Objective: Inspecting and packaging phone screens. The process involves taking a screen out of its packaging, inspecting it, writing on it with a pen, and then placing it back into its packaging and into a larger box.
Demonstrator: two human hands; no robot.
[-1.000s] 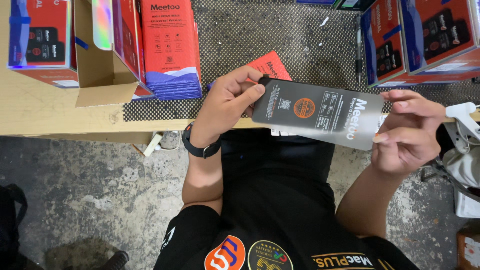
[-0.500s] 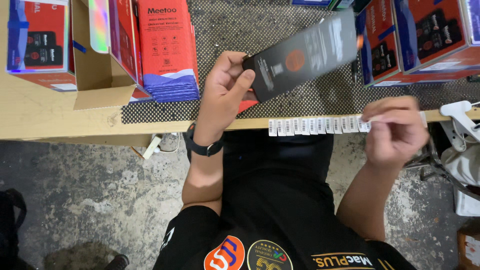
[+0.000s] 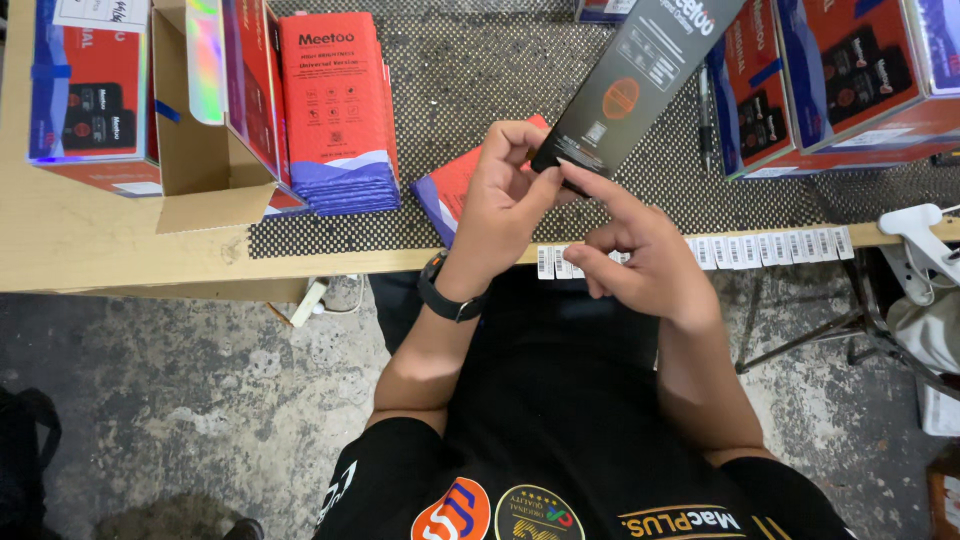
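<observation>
My left hand [image 3: 505, 200] grips the lower end of a long flat black package [image 3: 632, 85] with an orange round mark, held tilted up and to the right over the table. My right hand [image 3: 640, 255] holds nothing; its index finger presses on the bottom corner of the black package. A strip of small white barcode stickers [image 3: 770, 247] lies along the table's front edge, partly hidden behind my right hand. Under my left hand lies a red and purple flat packet [image 3: 450, 185]. A black band sits on my left wrist.
A stack of red flat packets [image 3: 338, 110] lies on the dark mesh mat [image 3: 470, 70]. An open cardboard box [image 3: 190, 130] and red cartons [image 3: 90, 90] stand at the left, more red cartons [image 3: 850, 70] at the right. A white tool [image 3: 925, 240] hangs off the table's right edge.
The black package has swung from level to pointing up and right. My right hand left the sticker strip and came in to press a finger on the package's lower end.
</observation>
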